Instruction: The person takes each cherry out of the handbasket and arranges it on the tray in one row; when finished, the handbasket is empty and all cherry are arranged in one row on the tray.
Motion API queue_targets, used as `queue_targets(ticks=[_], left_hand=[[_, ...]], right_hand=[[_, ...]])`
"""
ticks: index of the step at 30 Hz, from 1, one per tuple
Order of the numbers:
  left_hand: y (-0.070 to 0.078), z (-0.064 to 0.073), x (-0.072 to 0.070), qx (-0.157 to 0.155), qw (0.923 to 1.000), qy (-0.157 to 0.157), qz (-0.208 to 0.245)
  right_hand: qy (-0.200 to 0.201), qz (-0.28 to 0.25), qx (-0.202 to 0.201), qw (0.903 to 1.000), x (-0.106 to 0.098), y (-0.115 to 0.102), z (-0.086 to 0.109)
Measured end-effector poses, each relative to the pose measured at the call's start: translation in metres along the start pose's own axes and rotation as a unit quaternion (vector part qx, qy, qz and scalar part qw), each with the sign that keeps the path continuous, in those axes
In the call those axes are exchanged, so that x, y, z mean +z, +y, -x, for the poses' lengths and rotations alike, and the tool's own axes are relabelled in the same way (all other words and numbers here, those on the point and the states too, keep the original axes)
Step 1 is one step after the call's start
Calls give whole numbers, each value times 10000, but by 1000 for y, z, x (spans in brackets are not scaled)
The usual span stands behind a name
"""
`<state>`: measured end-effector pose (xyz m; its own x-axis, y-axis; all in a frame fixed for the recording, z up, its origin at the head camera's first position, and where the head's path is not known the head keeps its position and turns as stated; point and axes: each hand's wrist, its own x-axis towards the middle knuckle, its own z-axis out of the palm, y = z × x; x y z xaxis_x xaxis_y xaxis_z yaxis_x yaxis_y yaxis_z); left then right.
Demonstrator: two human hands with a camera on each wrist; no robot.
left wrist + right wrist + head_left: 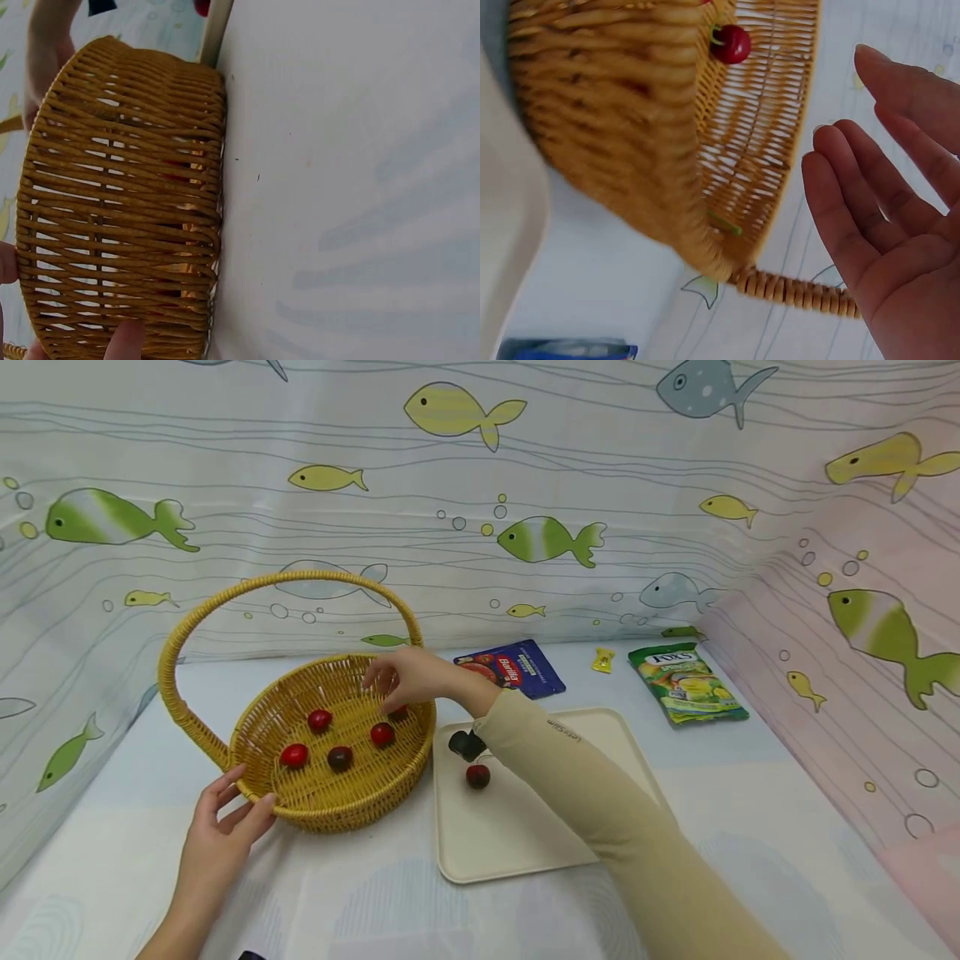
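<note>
My left hand (225, 827) grips the near-left rim of a yellow wicker basket (352, 814) close to the foot of its tall handle. In the left wrist view, fingertips (126, 339) lie against the woven outer wall. Several dark red cherries (319, 720) are spread over the basket floor. Over the basket's right side hovers my right hand (408, 678), its fingers loosely bent and holding nothing; a cherry (397, 713) shows partly below it. The right wrist view shows that hand (892, 202) with thumb and fingers apart, above the rim.
A cream tray (517, 860) right of the basket bears one stemmed cherry (477, 776), with my right forearm across it. Behind lie a blue Barilla pouch (525, 668), a small yellow wrapped candy (603, 660) and a green Fox's bag (686, 683). Fish-printed sheeting (420, 510) stands behind.
</note>
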<state>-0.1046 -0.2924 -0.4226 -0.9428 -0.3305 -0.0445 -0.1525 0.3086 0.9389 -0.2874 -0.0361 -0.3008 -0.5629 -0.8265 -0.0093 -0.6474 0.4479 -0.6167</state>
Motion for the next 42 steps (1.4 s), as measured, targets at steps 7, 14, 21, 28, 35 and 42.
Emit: queue_targets(ticks=[7, 14, 21, 28, 35, 42], left_hand=[[-7, -3, 0, 148, 9998, 74, -107], [1, 2, 2, 129, 9999, 54, -97], [22, 11, 5, 7, 10000, -5, -6], [-11, -4, 1, 274, 9995, 142, -98], [29, 15, 4, 127, 9999, -16, 64], [35, 18, 4, 143, 9997, -96, 171]], right_hand=[[51, -549, 181, 9983, 6, -4, -24], [180, -1441, 279, 9890, 14, -2, -41], [104, -2161, 530, 9749, 26, 10, -53], [-228, -2288, 922, 9688, 28, 17, -56], [-585, -2181, 1538, 9620, 25, 18, -53], [-1115, -1944, 1618, 9610, 32, 13, -55]])
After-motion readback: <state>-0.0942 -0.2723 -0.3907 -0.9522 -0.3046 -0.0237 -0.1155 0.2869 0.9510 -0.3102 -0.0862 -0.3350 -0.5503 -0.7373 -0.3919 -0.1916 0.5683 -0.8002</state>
